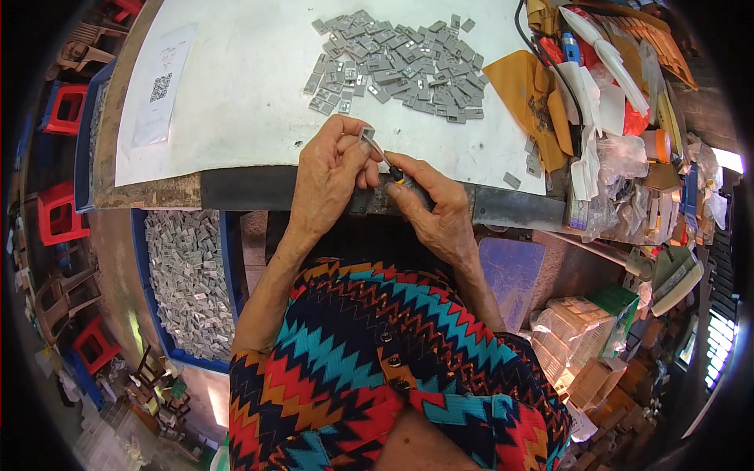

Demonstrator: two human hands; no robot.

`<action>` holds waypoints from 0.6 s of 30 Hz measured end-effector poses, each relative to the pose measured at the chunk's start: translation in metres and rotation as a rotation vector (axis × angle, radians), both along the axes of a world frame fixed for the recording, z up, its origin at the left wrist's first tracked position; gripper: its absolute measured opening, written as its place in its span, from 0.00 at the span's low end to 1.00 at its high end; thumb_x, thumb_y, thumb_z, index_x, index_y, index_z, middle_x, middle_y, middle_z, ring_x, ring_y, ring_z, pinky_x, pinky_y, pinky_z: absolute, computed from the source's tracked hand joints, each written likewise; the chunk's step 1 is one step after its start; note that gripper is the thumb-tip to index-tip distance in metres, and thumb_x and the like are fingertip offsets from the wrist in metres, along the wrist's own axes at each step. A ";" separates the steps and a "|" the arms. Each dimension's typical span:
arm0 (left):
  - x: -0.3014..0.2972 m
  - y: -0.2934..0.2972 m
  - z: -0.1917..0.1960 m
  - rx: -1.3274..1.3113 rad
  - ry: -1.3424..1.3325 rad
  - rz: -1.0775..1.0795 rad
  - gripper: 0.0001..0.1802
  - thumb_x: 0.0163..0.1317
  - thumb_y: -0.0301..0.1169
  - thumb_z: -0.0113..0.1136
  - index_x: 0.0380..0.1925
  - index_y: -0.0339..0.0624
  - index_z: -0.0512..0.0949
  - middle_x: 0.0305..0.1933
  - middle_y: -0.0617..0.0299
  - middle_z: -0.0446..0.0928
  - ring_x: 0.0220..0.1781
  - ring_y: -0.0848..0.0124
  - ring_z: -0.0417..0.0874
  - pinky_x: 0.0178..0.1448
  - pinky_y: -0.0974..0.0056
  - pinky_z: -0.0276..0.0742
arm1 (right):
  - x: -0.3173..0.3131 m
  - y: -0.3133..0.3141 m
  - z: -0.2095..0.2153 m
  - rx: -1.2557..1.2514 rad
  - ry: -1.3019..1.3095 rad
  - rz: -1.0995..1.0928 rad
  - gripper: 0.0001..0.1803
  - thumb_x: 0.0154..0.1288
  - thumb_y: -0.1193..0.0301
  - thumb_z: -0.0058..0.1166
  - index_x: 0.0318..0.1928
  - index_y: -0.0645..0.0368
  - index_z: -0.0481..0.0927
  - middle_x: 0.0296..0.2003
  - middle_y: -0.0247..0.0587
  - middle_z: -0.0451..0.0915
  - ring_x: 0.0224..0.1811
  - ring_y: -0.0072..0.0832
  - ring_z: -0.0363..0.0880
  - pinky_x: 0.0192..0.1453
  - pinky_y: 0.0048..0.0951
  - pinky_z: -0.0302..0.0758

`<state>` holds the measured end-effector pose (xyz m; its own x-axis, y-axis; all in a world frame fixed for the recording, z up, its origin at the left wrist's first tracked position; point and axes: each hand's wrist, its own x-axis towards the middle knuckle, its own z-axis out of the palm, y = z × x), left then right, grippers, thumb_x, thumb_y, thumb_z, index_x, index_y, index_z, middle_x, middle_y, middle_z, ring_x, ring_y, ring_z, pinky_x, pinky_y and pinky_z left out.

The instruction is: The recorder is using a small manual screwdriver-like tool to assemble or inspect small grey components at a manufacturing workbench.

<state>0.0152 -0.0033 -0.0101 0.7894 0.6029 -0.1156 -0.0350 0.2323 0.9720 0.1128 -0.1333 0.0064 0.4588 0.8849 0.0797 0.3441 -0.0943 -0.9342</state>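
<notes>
Grey piece [367,134] in left hand [327,171]; between fingertips

The piled pieces [389,77] look matt, the white sheet [243,102] smooth.

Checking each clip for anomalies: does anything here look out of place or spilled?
A few grey pieces lie near the lower-right corner of the white sheet, apart from the main heap, so they look stray. No spill is evident.

bright white tabletop [236,94], glare at far right, dim bent edges, seemingly soft
</notes>
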 end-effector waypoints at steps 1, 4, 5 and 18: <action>0.000 0.000 0.000 0.006 0.005 0.002 0.07 0.63 0.23 0.44 0.39 0.32 0.67 0.28 0.60 0.76 0.22 0.81 0.73 0.26 0.77 0.67 | 0.000 0.000 0.000 -0.017 0.008 0.008 0.20 0.56 0.78 0.53 0.52 0.63 0.72 0.39 0.49 0.77 0.40 0.36 0.78 0.44 0.29 0.72; 0.000 -0.001 0.000 0.065 0.039 0.019 0.07 0.63 0.22 0.44 0.39 0.32 0.67 0.27 0.61 0.76 0.22 0.81 0.72 0.25 0.77 0.67 | -0.001 0.000 -0.003 0.022 -0.037 0.011 0.20 0.56 0.78 0.53 0.52 0.63 0.71 0.40 0.50 0.77 0.40 0.37 0.78 0.45 0.30 0.72; 0.000 -0.001 0.000 0.065 0.040 0.019 0.07 0.63 0.22 0.44 0.39 0.32 0.67 0.27 0.61 0.76 0.22 0.81 0.72 0.25 0.77 0.67 | -0.001 0.000 -0.004 0.021 -0.037 0.011 0.20 0.56 0.78 0.53 0.52 0.63 0.71 0.40 0.50 0.77 0.40 0.37 0.78 0.45 0.30 0.72; 0.001 -0.006 -0.001 0.116 0.053 0.081 0.05 0.62 0.22 0.45 0.37 0.32 0.68 0.26 0.61 0.76 0.22 0.82 0.73 0.23 0.77 0.67 | -0.003 -0.002 -0.002 -0.095 0.127 -0.001 0.19 0.57 0.77 0.51 0.51 0.65 0.72 0.43 0.50 0.77 0.44 0.37 0.78 0.48 0.29 0.71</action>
<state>0.0160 -0.0090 -0.0113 0.7320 0.6764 -0.0821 0.0034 0.1169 0.9931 0.1103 -0.1352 0.0043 0.4604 0.8855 -0.0632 0.2233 -0.1844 -0.9572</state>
